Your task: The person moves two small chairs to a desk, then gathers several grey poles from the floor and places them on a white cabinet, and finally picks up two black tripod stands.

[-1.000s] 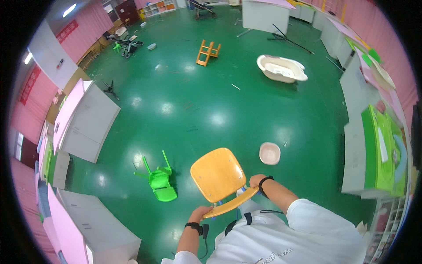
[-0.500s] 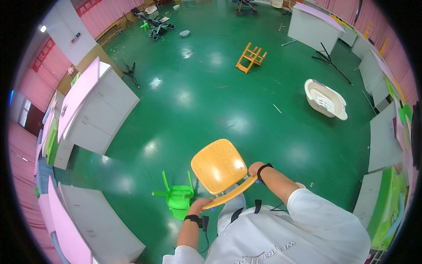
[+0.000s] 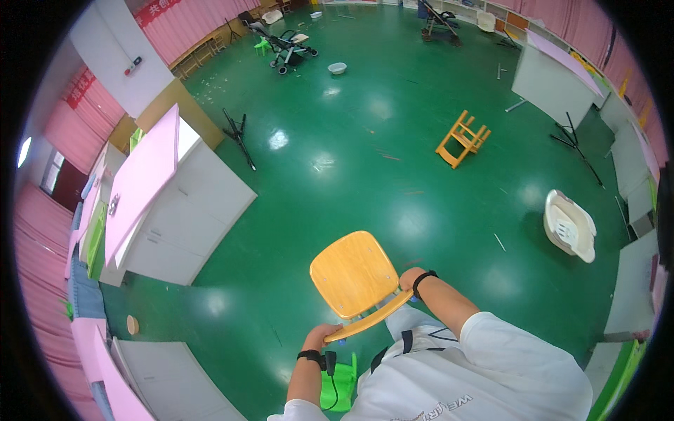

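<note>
Two hands (image 3: 323, 335) half-hidden behind wooden chair (image 3: 354, 276)

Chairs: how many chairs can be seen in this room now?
3: a wooden chair held in both hands, a small green chair on the floor below it, and an orange chair tipped over farther away. Others may be hidden.

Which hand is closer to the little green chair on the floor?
The left hand. It grips the wooden chair right above the green chair. The right hand holds the backrest's other end, farther away.
</note>
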`<state>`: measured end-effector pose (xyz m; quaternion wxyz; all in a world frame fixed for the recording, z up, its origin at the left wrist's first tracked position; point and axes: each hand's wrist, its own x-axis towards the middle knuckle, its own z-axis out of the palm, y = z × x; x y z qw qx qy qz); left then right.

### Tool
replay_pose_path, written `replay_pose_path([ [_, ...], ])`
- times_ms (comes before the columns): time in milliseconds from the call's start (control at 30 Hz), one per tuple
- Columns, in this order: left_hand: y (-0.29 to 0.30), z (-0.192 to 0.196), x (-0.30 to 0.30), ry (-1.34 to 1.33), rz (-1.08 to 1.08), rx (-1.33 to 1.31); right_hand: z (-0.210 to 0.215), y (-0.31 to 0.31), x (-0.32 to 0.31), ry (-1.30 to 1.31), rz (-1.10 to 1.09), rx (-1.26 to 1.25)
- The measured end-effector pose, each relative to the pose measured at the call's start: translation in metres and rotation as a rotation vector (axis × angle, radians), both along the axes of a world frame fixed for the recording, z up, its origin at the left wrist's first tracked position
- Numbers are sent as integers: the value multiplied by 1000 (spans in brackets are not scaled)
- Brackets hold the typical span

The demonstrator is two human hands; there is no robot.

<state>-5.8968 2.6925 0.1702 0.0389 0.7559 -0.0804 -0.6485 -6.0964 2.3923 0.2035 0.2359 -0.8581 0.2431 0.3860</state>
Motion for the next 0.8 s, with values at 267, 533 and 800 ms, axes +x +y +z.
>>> replay_pose_path([
  [267,-172,2,218,-93,278,-89,-42,-194,242,-28,67,6],
  [533,-359,42,449,9,224,-93,7,-382,487,31,98,62],
  [800,-533,57,688,-18,188,-187,5,-546,718,11,22,-7],
])
